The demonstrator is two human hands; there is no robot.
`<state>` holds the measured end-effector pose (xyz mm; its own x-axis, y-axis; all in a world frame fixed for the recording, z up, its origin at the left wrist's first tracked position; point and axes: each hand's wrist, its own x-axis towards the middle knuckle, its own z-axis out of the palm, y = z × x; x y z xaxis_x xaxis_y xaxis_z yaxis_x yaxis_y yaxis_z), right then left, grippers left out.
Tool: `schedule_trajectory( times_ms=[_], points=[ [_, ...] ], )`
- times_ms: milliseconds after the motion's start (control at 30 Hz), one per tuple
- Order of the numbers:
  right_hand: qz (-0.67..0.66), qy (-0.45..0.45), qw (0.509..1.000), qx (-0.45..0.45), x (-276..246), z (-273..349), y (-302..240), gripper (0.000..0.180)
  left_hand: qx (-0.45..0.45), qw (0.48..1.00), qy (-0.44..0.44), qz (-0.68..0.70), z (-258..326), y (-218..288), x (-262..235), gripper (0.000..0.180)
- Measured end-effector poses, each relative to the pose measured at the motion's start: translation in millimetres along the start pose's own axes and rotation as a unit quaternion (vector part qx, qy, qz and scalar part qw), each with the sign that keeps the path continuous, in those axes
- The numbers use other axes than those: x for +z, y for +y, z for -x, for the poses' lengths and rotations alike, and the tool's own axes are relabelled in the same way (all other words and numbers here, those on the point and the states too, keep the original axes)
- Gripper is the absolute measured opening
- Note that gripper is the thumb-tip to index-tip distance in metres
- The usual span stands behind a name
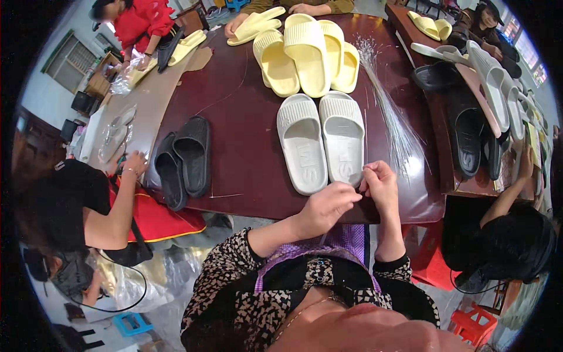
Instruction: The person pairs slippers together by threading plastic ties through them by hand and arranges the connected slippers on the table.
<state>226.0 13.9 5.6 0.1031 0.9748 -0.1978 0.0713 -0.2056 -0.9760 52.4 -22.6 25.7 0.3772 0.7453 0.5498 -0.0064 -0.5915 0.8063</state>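
A pair of pale grey slippers (301,149) lies side by side on the dark-red bench (246,152), heels toward the near edge and ribbed straps toward the far edge. The left hand (329,210) is above the near edge, just beside the heels, its thumb and fingertips drawn together. The right hand (380,183), next to the right-hand heel, has its fingers curled and its fingertips together, close to those of the left; whether either pinches something fine, or touches the slipper, I cannot tell. Beyond the grey pair, toward the far edge, a cluster of yellow slippers (307,58) overlaps, some leaning on others. A bundle of thin, clear strands (394,126) runs down the right part of the bench, fanned out at its near end. Two black slippers (193,155) rest near the near left corner, and a loose strand (226,195) lies to their right by the near edge. At the far edge, a co-worker's hand (236,24) is at another yellow pair (253,27). On the side bench (466,186) to the right are more black, grey and pink slippers.
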Motion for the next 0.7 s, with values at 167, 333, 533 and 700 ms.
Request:
schedule_trajectory(
  times_ms=[167, 333, 533, 700],
  points=[
    [0.068, -0.003, 0.998, -0.016, 1.7, 4.3, 2.0, 0.012, -0.259, 0.939, 0.023, 0.225, 3.7, -6.1, -6.1, 0.024],
    [0.221, 0.030, 0.966, -0.134, 2.6, 10.1, 5.1, 0.014, -0.374, 0.844, 0.074, 0.377, 5.5, -11.4, -4.4, 0.031],
    [0.370, 0.038, 0.906, -0.200, 8.8, 10.9, -0.9, 0.016, -0.419, 0.790, 0.109, 0.434, 13.0, -17.4, -13.0, 0.029],
    [0.412, 0.019, 0.888, -0.203, 5.2, 13.0, -7.4, 0.018, -0.473, 0.751, 0.131, 0.441, 21.4, -15.6, -11.4, 0.017]
  ],
)
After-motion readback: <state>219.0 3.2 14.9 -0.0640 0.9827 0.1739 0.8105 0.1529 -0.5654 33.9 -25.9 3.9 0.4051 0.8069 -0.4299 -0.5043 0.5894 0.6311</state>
